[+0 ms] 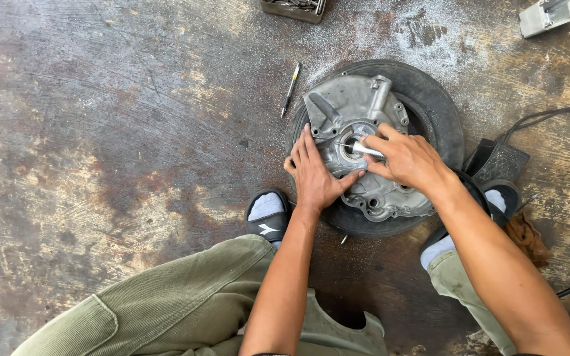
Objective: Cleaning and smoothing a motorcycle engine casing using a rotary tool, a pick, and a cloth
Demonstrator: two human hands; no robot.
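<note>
Engine cover (357, 142) on a tyre (440, 105) — both hands working.
Left hand (315, 175) flat, steadying; right hand (407, 160) pinching a metal rod (366, 149).

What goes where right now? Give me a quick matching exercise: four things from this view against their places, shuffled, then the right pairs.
Things:
1. left hand
2. right hand
3. pen-like tool
4. metal engine cover

Places:
A. lying loose on the concrete floor, left of the tyre
B. resting on the black tyre
C. flat on the cover's left edge
D. pinching a small metal rod at the cover's round centre hole

Pairs: 1-C, 2-D, 3-A, 4-B
</note>
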